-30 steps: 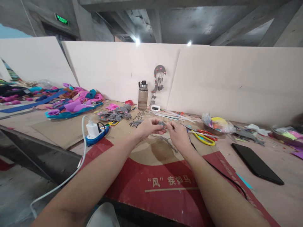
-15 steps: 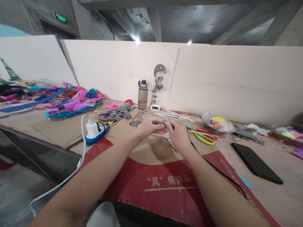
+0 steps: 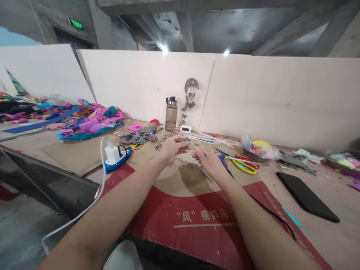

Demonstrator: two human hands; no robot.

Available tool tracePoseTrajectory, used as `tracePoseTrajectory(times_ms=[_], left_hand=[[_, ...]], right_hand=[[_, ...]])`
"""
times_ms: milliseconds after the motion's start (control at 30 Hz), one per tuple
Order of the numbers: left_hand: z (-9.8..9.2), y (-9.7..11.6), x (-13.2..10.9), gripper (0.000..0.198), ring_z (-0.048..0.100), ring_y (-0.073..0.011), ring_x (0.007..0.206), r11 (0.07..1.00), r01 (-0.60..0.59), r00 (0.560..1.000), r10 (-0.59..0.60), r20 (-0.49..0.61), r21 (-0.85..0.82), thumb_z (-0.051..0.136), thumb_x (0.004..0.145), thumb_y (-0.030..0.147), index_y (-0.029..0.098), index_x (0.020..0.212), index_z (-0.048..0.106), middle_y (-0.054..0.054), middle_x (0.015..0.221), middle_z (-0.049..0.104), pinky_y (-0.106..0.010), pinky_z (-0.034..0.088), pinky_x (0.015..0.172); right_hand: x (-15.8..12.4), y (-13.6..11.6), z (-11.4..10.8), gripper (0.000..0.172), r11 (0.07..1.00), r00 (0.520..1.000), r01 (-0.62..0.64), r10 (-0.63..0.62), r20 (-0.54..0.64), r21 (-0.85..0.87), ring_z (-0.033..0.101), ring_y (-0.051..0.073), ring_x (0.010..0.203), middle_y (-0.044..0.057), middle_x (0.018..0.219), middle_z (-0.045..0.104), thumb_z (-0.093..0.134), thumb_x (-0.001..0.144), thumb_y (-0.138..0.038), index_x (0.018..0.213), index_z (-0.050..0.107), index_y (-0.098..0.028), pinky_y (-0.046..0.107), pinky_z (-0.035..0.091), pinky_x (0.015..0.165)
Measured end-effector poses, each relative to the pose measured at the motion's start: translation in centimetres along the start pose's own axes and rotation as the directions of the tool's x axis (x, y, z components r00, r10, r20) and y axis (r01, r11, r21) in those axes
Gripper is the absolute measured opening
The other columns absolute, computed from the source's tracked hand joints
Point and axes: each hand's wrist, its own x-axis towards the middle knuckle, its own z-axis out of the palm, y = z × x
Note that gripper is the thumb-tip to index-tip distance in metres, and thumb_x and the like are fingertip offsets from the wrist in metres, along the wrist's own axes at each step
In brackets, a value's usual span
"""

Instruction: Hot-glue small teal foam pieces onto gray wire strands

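Note:
Between thumb and fingers, my left hand (image 3: 174,149) pinches a small grey felt piece (image 3: 186,139) above the cardboard. To its right, my right hand (image 3: 206,159) has its fingertips pressed together around something too small to make out, perhaps a thread. Grey string (image 3: 206,175) lies on the cardboard (image 3: 174,183) below the hands. Yellow-handled scissors (image 3: 244,167) and red-handled ones rest just right of my right hand, near a blue tool (image 3: 221,160) partly hidden behind it. A pile of grey felt pieces (image 3: 137,135) sits to the left.
A bottle (image 3: 171,114) and a small white clock (image 3: 185,129) stand by the back board, where a grey moon-shaped hanging (image 3: 191,84) is fixed. A blue power strip (image 3: 118,161) with a white cable is at left, a black phone (image 3: 307,195) at right, coloured cloth (image 3: 90,125) far left.
My hands have moved apart a little. The grey piece has stayed in my left hand and risen slightly, while my right hand has come away from it and lower. The view has shifted slightly.

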Motion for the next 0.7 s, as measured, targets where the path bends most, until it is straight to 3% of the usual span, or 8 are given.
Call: tracePoseTrajectory(times_ms=[133,267,367,433,533,600,700], left_hand=[[-0.9,0.5,0.3,0.032,0.063,-0.0105,0.065,0.999,-0.053,0.998,0.052,-0.039,-0.012,0.080,0.058,0.023,0.013,0.076,0.057,0.000,0.071,0.062,-0.020,0.049,0.055],[-1.2,0.8,0.6,0.034,0.056,-0.0067,0.061,0.991,-0.134,0.987,0.135,-0.084,0.016,0.082,0.053,0.028,0.014,0.074,0.059,0.002,0.069,0.059,-0.015,0.040,0.048],[-1.1,0.9,0.7,0.034,0.041,-0.0014,0.048,0.983,-0.183,0.974,0.184,-0.135,0.017,0.083,0.050,0.028,0.014,0.072,0.060,0.005,0.062,0.054,-0.014,0.025,0.039],[-1.1,1.0,0.7,0.034,0.033,-0.0004,0.044,0.982,-0.188,0.974,0.186,-0.130,0.000,0.083,0.050,0.028,0.014,0.071,0.060,0.006,0.058,0.050,-0.015,0.018,0.037],[-1.0,1.1,0.6,0.032,0.034,-0.0009,0.045,0.979,-0.200,0.976,0.196,-0.093,-0.030,0.082,0.051,0.027,0.013,0.069,0.059,0.006,0.057,0.048,-0.015,0.022,0.038],[-1.0,1.2,0.5,0.030,0.037,-0.0015,0.047,0.977,-0.210,0.975,0.206,-0.077,-0.038,0.081,0.052,0.027,0.013,0.068,0.059,0.005,0.058,0.050,-0.015,0.027,0.041],[-1.2,1.2,0.5,0.028,0.040,-0.0018,0.047,0.977,-0.209,0.976,0.205,-0.077,-0.038,0.079,0.056,0.026,0.012,0.068,0.059,0.004,0.058,0.051,-0.015,0.031,0.043]], right_hand=[[0.5,1.7,-1.0,0.032,0.937,0.985,-0.119,0.071,-0.156,-0.328,0.060,0.023,0.095,0.014,0.095,0.068,0.037,0.089,-0.031,0.090,0.065,-0.015,0.033,0.041,0.085],[0.8,4.9,-1.7,0.035,0.765,0.927,-0.374,0.310,-0.210,-0.524,0.056,0.035,0.108,0.028,0.107,0.062,0.049,0.083,-0.032,0.101,0.063,-0.005,0.044,0.039,0.090],[0.9,7.0,-1.6,0.036,0.757,0.893,-0.446,0.407,-0.189,-0.477,0.061,0.037,0.099,0.032,0.101,0.062,0.057,0.076,-0.025,0.101,0.062,0.000,0.044,0.044,0.081],[0.9,7.9,-1.6,0.027,0.779,0.890,-0.455,0.413,-0.193,-0.431,0.064,0.035,0.090,0.029,0.092,0.066,0.059,0.070,-0.020,0.092,0.065,-0.004,0.042,0.046,0.076],[0.9,8.6,-1.7,0.004,0.837,0.895,-0.445,0.403,-0.190,-0.319,0.065,0.029,0.069,0.017,0.067,0.067,0.062,0.063,-0.019,0.063,0.063,-0.016,0.036,0.047,0.063],[0.9,8.8,-1.8,0.016,0.875,0.897,-0.434,0.398,-0.194,-0.213,0.059,0.024,0.051,0.009,0.047,0.058,0.062,0.061,-0.023,0.048,0.053,-0.021,0.034,0.043,0.050],[1.0,8.6,-1.6,0.018,0.936,0.912,-0.351,0.340,-0.228,-0.007,0.048,0.018,0.037,0.001,0.037,0.048,0.060,0.061,-0.028,0.048,0.049,-0.022,0.030,0.036,0.039]])
